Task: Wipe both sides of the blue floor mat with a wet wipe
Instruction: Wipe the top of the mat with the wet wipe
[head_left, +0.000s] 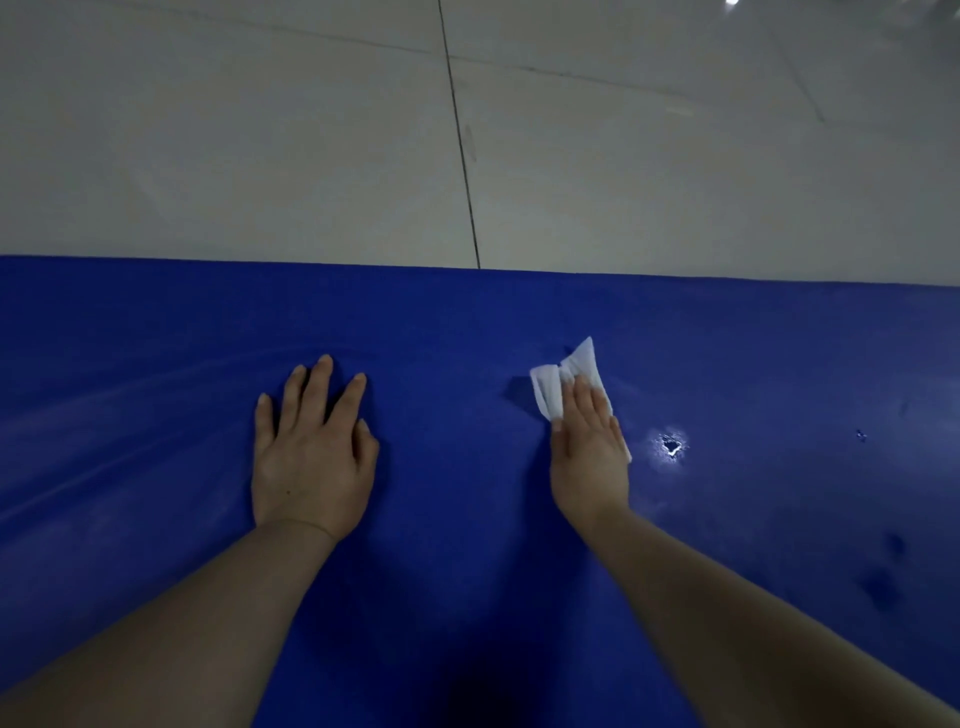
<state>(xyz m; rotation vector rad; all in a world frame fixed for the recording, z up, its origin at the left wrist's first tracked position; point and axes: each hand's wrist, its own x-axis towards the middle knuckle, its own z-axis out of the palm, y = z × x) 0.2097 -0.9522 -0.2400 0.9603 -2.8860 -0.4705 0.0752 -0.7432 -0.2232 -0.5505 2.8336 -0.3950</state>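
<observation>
R hand (589, 452) flat on wet wipe (558, 382), L hand (311, 457) on blue mat (156, 332).

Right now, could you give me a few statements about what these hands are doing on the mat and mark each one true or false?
1. The right hand presses a white wet wipe flat on the blue mat. True.
2. The left hand holds a second wipe. False: it rests open on the mat, holding nothing.
3. The mat lies on a pale tiled floor. True.
4. The wipe lies on the tiles beyond the mat. False: it lies on the mat, under the right hand's fingers.
5. A shiny spot shows just right of the right hand. True.
</observation>
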